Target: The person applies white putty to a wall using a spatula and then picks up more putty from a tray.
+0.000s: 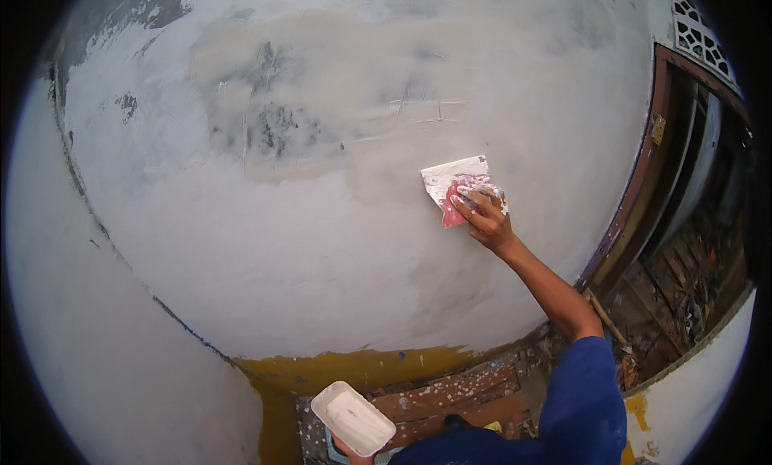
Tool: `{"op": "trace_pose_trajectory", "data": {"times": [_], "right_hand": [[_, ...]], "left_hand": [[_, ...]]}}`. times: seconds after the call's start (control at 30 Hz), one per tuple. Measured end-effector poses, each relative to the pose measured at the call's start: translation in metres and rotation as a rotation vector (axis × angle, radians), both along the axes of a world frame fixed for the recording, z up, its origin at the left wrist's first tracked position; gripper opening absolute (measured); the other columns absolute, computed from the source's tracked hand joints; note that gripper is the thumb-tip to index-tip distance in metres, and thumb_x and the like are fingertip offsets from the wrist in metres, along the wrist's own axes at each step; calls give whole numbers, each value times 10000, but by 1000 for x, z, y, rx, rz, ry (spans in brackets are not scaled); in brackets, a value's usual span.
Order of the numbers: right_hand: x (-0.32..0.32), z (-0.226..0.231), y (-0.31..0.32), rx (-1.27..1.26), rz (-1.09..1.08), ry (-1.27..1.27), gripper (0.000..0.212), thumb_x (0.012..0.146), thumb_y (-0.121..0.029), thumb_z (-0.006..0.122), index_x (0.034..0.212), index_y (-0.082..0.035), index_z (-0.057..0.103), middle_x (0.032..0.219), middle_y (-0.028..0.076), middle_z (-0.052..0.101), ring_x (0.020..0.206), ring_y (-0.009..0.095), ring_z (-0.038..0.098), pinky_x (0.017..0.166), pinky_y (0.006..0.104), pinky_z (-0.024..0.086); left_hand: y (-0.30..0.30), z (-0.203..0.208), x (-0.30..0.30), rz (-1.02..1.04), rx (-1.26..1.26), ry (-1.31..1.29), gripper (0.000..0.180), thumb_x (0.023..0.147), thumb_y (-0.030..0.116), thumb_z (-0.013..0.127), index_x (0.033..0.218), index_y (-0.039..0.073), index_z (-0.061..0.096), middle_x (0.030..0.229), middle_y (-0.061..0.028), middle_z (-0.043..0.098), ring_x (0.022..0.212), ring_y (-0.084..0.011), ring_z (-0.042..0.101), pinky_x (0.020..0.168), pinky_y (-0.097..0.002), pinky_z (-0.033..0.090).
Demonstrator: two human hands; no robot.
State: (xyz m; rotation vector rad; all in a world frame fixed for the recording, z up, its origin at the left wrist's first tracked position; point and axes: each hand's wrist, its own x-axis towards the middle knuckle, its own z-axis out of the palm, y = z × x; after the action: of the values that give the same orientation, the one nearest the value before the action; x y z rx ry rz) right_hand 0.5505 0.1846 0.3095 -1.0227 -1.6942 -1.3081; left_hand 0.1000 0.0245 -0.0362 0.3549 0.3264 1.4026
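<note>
My right hand (pixel 483 211) grips a red putty spreader (pixel 455 211) smeared with white paste. The spreader's wide edge meets the plastered wall (pixel 322 248), right of its middle, and white paste also coats my fingers. Low in the view, my left hand (pixel 351 455) holds a pale rectangular tub (pixel 354 417) from beneath. White paste lies inside the tub. Most of the left hand is hidden under the tub, with only a part showing at the lower edge. Grey patches, dark specks and scratched lines mark the upper wall.
A brown door frame (pixel 661 95) with an open doorway stands at the right, below a patterned vent block (pixel 698 34). A yellow-brown band (pixel 346 370) runs along the wall's foot. Paint-spattered boards (pixel 450 397) lie below. A side wall (pixel 72 304) meets this one at the left corner.
</note>
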Motion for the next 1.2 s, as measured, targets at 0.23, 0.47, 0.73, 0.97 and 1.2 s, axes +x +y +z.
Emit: {"op": "trace_pose_trajectory", "data": {"times": [0.23, 0.47, 0.73, 0.97, 1.2], "right_hand": [[-22, 143, -12, 173, 117, 2, 549, 612, 100, 603, 1078, -163, 724, 1005, 3, 689, 957, 264, 632, 825, 379, 487], [-30, 104, -3, -33, 37, -64, 539, 628, 55, 640, 1104, -192, 693, 1062, -30, 664, 974, 231, 635, 818, 389, 499], [-28, 126, -15, 76, 110, -7, 458, 673, 66, 650, 1069, -155, 710, 977, 6, 674, 949, 248, 634, 798, 365, 491], [-49, 185, 12, 176, 60, 128, 481, 695, 102, 612, 1116, -116, 694, 1033, 42, 675, 949, 281, 612, 817, 396, 504], [-79, 100, -8, -188, 83, -49, 483, 668, 82, 621, 1098, -129, 682, 1064, 1, 661, 971, 247, 623, 820, 435, 497]], "left_hand": [[-1, -2, -10, 80, -40, 110, 641, 963, 566, 349, 1453, 156, 401, 1396, -108, 516, 1208, -369, 551, 1017, -572, 443], [9, 0, 1, 74, 17, 35, 650, 961, 561, 364, 1470, 158, 389, 1424, -113, 503, 1220, -400, 540, 1040, -591, 417], [7, 1, 4, 68, -45, 8, 659, 955, 568, 370, 1471, 158, 388, 1420, -117, 505, 1217, -398, 543, 1033, -589, 424], [6, 5, 10, 60, -53, 6, 667, 950, 574, 375, 1471, 158, 386, 1417, -121, 506, 1214, -396, 545, 1027, -588, 430], [3, 1, 11, 59, -66, -9, 675, 945, 580, 380, 1472, 159, 385, 1414, -125, 507, 1211, -395, 548, 1022, -586, 436]]}}
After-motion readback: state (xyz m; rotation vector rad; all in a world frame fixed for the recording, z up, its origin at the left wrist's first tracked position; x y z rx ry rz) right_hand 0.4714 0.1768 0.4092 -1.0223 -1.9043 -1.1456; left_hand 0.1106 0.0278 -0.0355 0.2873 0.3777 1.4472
